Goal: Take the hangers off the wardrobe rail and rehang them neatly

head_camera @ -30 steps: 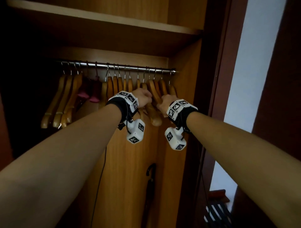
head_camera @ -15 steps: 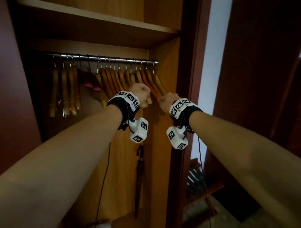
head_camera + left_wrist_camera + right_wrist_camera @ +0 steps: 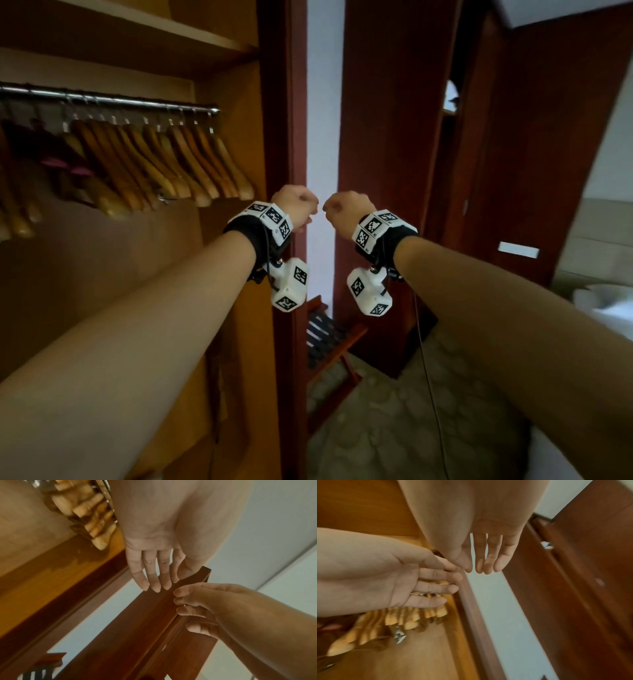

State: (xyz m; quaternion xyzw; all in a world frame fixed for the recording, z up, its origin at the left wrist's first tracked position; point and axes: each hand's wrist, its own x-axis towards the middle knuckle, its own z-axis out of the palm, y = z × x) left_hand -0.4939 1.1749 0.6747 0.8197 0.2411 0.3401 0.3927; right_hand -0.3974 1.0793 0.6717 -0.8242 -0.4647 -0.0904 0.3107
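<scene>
A metal rail (image 3: 102,99) spans the wardrobe at upper left. Several wooden hangers (image 3: 171,161) hang close together along its right part, slanting the same way, with pink hangers (image 3: 58,161) further left. My left hand (image 3: 296,205) and right hand (image 3: 346,209) are raised side by side to the right of the hangers, in front of the wardrobe's frame, touching nothing. In the wrist views the left hand's fingers (image 3: 150,574) are straight and the right hand's fingers (image 3: 488,558) are relaxed; both hands are empty. The hanger ends (image 3: 402,619) show behind the left hand (image 3: 428,585).
A wooden shelf (image 3: 137,31) runs above the rail. The dark red wardrobe frame (image 3: 281,137) stands right behind my hands, with a door panel (image 3: 394,137) to its right. A folding luggage rack (image 3: 329,342) sits low on the floor; a bed edge (image 3: 609,308) is at far right.
Both hands let go of the rightmost hangers and moved right, out of the wardrobe. The view swung right, so the rail now sits at far left.
</scene>
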